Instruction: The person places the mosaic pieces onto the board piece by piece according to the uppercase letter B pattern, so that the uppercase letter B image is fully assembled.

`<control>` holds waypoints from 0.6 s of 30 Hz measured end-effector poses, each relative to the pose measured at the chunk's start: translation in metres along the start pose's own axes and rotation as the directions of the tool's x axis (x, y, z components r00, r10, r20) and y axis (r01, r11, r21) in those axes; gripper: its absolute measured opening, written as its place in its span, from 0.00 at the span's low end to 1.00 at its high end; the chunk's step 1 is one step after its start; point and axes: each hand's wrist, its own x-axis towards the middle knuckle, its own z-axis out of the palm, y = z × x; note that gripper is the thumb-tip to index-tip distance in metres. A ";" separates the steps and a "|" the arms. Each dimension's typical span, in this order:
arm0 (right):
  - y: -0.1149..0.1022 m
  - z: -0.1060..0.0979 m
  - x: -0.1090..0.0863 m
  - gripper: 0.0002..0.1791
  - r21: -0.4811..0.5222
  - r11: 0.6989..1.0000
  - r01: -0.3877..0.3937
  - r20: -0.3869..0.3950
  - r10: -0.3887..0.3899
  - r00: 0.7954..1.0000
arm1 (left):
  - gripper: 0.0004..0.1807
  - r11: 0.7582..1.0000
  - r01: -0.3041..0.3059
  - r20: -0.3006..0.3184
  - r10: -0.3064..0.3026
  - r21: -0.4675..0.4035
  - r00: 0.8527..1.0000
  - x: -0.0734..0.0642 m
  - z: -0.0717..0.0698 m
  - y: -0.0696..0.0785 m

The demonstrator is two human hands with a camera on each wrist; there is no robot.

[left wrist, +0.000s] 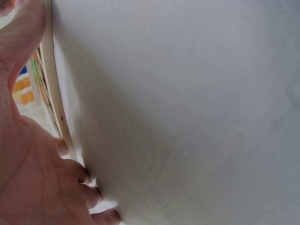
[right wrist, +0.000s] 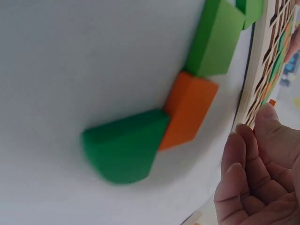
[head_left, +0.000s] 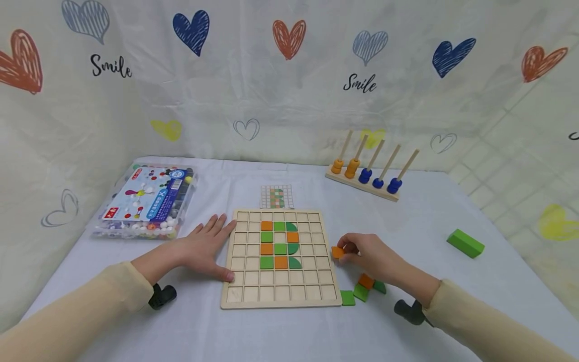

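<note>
Grid board point(head_left: 282, 292) lies flat; my left hand point(head_left: 201, 252), fingers spread, touches its left edge, best used as brace. My right hand point(head_left: 373, 256) pinches an orange block point(head_left: 336, 252) just beside the right edge; I'd square it to a cell point(head_left: 309, 250) before pressing down.

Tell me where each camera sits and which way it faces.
Head: on the head, facing forward and down at the board; left hand, right hand and sleeves show.
Left wrist: on that wrist, facing the tablecloth beside the board; mainly left hand shows.
Right wrist: on that wrist, facing the loose blocks; mainly right hand shows.
Head and right wrist share the loose blocks.
</note>
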 end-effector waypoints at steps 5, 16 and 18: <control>-0.015 0.005 0.004 0.11 0.044 0.999 0.031 0.015 -0.032 0.999 | 0.71 1.000 0.005 0.002 -0.005 -0.002 1.000 0.000 0.000 0.000; -0.060 0.026 0.020 0.10 0.092 0.985 0.145 0.077 -0.153 0.985 | 0.72 1.000 0.009 0.014 -0.009 -0.004 1.000 0.002 -0.001 0.000; -0.068 0.032 0.023 0.10 0.099 0.982 0.162 0.096 -0.171 0.981 | 0.72 1.000 0.009 0.016 -0.009 -0.007 1.000 0.002 -0.001 0.000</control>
